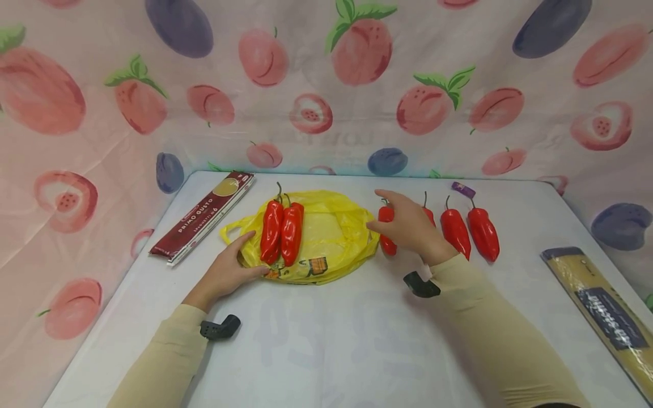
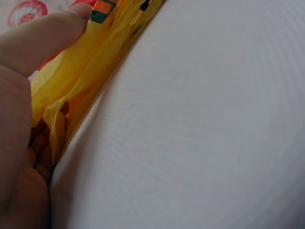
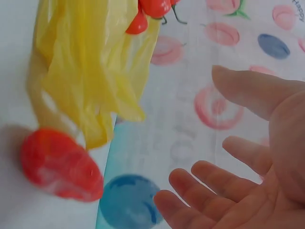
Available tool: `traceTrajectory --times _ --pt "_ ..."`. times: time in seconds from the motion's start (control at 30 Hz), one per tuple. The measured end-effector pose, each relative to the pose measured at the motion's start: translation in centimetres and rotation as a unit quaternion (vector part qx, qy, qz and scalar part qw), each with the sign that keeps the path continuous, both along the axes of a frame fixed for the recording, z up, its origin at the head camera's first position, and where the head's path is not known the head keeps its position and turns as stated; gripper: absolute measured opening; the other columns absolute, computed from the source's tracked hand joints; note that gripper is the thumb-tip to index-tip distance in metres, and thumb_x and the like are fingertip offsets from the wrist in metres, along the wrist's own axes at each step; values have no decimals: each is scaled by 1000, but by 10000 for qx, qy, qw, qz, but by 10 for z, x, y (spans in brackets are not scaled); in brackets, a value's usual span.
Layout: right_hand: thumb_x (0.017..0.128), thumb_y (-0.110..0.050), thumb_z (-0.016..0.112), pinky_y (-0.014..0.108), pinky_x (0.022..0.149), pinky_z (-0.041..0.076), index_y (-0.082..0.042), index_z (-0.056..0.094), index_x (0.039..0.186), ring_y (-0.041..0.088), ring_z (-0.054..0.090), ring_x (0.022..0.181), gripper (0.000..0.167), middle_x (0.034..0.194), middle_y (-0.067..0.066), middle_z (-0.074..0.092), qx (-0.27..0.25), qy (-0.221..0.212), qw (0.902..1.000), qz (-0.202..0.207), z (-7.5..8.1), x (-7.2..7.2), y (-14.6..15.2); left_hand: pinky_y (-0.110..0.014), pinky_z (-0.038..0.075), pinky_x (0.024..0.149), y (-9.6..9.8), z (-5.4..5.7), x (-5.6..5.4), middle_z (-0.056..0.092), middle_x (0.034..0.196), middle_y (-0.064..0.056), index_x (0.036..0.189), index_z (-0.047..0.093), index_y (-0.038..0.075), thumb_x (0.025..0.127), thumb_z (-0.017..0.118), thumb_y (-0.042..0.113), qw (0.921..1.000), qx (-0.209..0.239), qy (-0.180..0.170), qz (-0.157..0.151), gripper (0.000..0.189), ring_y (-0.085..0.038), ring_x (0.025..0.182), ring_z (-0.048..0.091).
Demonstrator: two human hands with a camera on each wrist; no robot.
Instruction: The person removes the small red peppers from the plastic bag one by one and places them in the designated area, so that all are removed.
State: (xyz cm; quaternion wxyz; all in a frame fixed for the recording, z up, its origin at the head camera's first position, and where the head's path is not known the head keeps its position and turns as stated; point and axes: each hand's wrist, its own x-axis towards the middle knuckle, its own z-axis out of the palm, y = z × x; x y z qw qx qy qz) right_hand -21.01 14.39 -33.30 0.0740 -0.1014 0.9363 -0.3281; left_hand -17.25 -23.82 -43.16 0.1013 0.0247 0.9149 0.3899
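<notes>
Two glossy red peppers (image 1: 272,232) with thin stems lie side by side on the left part of a crumpled yellow plastic bag (image 1: 334,232). My left hand (image 1: 227,273) grips the bag's left edge. In the left wrist view its thumb (image 2: 62,32) lies along the printed side, with curled fingers partly hidden behind the folds. Over the row of peppers to the right hovers my right hand (image 1: 408,224), fingers spread and holding nothing. Closest to it is a red pepper (image 3: 62,164) beside the bag's right end. Another pepper (image 1: 429,215) is partly covered by this hand.
Two more red peppers (image 1: 483,232) lie farther right, near a small purple packet (image 1: 463,190). A dark red spaghetti pack (image 1: 204,218) lies at the back left. Along the right edge is a second pasta pack (image 1: 604,317). Fruit-print cloth (image 1: 316,73) hangs behind the white table (image 1: 331,340).
</notes>
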Motion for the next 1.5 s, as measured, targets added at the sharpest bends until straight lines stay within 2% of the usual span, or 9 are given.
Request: traceTrajectory --times 0.13,0.33,0.63,0.77,1.07,1.33,1.5 --pt "91 -30 73 59 105 41 -14 37 155 37 40 137 76 155 14 39 -125 169 9995 255 -3 1 -15 -66 26 111 -1 -1 0 31 159 -18 159 27 15 78 79 56 10000 44 -14 12 105 -41 144 28" --pt "90 -30 73 54 105 43 -14 38 155 34 44 133 76 154 12 41 -435 167 9976 512 -11 2 -41 -65 27 111 -1 -2 -1 32 158 -18 159 27 15 78 79 56 10000 26 -2 23 105 -41 144 28" --pt "90 -29 76 51 113 35 -12 41 153 29 37 141 74 154 9 42 -415 237 9951 861 -25 4 -80 -65 28 111 -2 -2 -1 33 158 -18 159 27 15 78 79 56 10000 20 31 7 105 -41 143 30" --pt "89 -27 77 50 112 36 -11 42 152 29 38 140 73 153 9 43 -500 188 9938 977 -33 4 -94 -66 27 111 -2 -2 -1 32 158 -18 159 26 16 77 79 57 10000 10 3 17 106 -41 144 28" --pt "89 -26 77 49 111 38 -13 41 153 26 37 141 74 153 5 43 -887 -90 9897 1118 -45 7 -117 -67 25 111 -1 -1 -1 31 159 -17 159 27 17 78 79 58 10000 -17 -4 43 106 -42 144 27" --pt "90 -26 77 44 106 44 -15 39 154 28 45 133 76 154 7 42 -829 -202 9901 1115 -49 8 -132 -68 26 110 -1 -1 0 32 159 -17 159 27 16 78 79 57 10000 -82 33 42 104 -42 143 28" --pt "90 -25 77 42 106 45 -15 37 155 26 45 134 78 152 8 43 -814 -198 9902 1120 -54 6 -138 -68 26 110 -1 -2 0 32 159 -17 159 28 16 78 79 56 9999 -109 49 60 103 -42 144 28"
